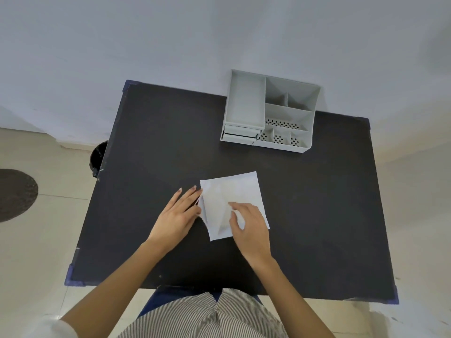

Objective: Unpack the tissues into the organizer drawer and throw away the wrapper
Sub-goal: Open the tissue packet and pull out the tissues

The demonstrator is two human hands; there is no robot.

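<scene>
A flat white tissue pack in its wrapper (231,193) lies in the middle of the black table (151,147). My left hand (178,215) rests against the pack's left edge, fingers extended, where a flap of wrapper is lifted. My right hand (249,225) sits on the pack's near right part, thumb and forefinger pinching the wrapper. The grey desk organizer (268,111) stands at the table's far edge, with two small drawers (240,134) at its front left, both pushed in.
A black bin (98,158) stands on the floor beside the table's left edge. A dark round mat (14,193) lies on the floor farther left. A white wall rises behind the organizer. My striped shirt fills the bottom of the view.
</scene>
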